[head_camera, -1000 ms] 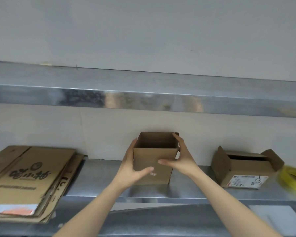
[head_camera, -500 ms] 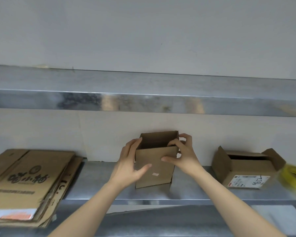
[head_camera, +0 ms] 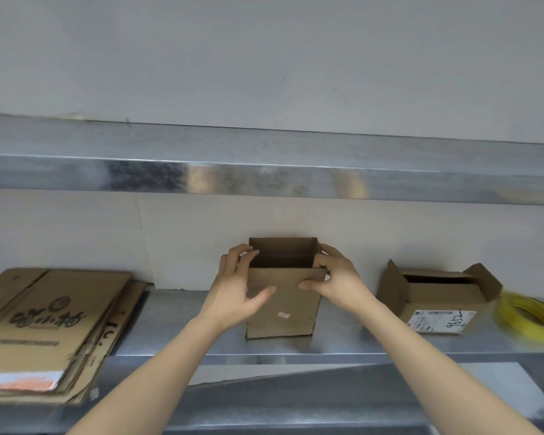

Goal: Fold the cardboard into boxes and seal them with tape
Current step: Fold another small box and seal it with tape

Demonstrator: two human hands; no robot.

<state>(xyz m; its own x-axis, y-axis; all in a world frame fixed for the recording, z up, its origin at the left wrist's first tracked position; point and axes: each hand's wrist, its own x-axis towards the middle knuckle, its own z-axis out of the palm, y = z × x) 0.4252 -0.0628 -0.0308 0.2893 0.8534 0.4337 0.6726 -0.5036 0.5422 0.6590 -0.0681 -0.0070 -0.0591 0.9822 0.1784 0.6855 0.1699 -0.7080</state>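
A small brown cardboard box stands upright on the steel shelf, its top open. My left hand grips its upper left corner, thumb on the front face, fingers curled over the left rim. My right hand grips the upper right corner the same way, thumb on the front and fingers curled over the right rim. A roll of yellow tape lies at the far right of the shelf. A stack of flattened cardboard lies at the left.
A second small box with raised flaps and a white label sits on the shelf to the right. An upper steel shelf runs overhead. The wall stands right behind the boxes. A lower steel surface lies in front.
The box was set down and now stands square on the shelf. Both hands slid up from its sides to the top corners, fingers now curled over the rim.
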